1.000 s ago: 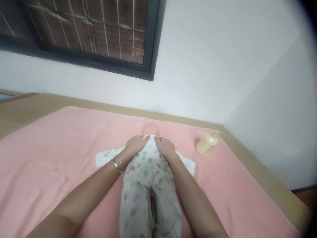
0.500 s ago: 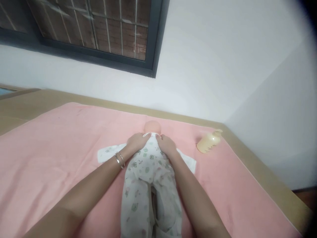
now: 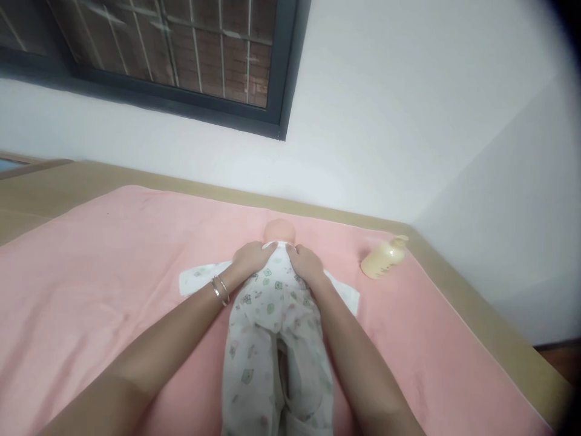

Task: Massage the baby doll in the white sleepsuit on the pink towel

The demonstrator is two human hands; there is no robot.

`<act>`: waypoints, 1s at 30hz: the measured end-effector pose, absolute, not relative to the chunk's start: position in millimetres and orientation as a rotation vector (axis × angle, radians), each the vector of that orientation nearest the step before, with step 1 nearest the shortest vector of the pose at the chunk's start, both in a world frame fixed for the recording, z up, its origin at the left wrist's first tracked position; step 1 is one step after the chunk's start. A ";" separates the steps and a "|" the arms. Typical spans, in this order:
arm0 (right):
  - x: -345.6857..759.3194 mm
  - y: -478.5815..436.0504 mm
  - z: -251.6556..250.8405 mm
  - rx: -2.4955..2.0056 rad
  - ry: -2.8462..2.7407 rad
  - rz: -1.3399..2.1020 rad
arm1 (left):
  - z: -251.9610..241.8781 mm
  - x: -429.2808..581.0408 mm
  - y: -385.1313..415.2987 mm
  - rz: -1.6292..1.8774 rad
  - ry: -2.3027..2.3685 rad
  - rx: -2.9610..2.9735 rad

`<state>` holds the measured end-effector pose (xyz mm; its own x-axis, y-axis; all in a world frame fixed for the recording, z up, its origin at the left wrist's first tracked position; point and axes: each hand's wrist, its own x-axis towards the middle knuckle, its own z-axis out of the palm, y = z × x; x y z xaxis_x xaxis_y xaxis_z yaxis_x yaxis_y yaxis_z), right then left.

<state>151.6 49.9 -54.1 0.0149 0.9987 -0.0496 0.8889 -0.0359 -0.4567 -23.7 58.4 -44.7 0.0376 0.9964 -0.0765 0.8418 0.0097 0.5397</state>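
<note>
A baby doll (image 3: pixel 280 231) lies on its back on a pink towel (image 3: pixel 91 272), head toward the wall. It wears a white printed romper (image 3: pixel 272 327) with small animal figures; the sleeves spread flat to both sides. My left hand (image 3: pixel 249 257), with two bangles on the wrist, grips the romper cloth at the doll's left shoulder. At the other shoulder, just under the head, my right hand (image 3: pixel 307 264) grips the same cloth. Both forearms run alongside the doll's body.
A pale yellow pump bottle (image 3: pixel 384 260) lies on its side on the towel at the right, near the corner. The towel covers a tan surface (image 3: pixel 490 330) against white walls. A barred window (image 3: pixel 172 54) is above left.
Both hands stay at the romper's neckline with little shift. The view has tilted slightly, so the doll and bottle sit a little higher in frame.
</note>
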 end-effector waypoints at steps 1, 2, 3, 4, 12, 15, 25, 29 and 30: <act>151.6 50.0 -54.0 -2.001 -1.947 0.528 | -44.7 -23.7 58.5 0.462 1.854 1.882; 151.6 50.0 -53.8 -2.003 -1.947 0.530 | -44.8 -23.8 58.6 0.459 1.852 1.885; 151.5 50.0 -53.6 -2.003 -1.947 0.532 | -45.0 -23.8 58.7 0.458 1.851 1.888; 151.4 50.0 -53.4 -2.002 -1.947 0.532 | -45.1 -23.9 58.9 0.461 1.849 1.892; 150.0 48.3 -52.2 -1.994 -1.948 0.520 | -44.7 -23.5 59.2 0.448 1.848 1.897; 150.4 48.4 -52.7 -1.998 -1.944 0.530 | -43.3 -23.3 57.7 0.453 1.841 1.880; 135.5 30.2 -35.3 -2.166 -1.952 0.319 | -36.6 -21.9 54.5 0.420 1.843 1.846; 119.6 6.7 -23.6 -2.164 -2.046 0.010 | -35.7 -21.2 54.3 0.382 1.871 1.904; 119.0 4.8 -21.7 -2.149 -2.072 0.016 | -35.1 -20.6 52.7 0.373 1.887 1.934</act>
<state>119.0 4.8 -21.7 0.0423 0.9940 0.1008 0.9923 -0.0301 -0.1198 -20.6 52.7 -35.1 0.0473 0.9946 -0.0927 0.8844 0.0014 0.4667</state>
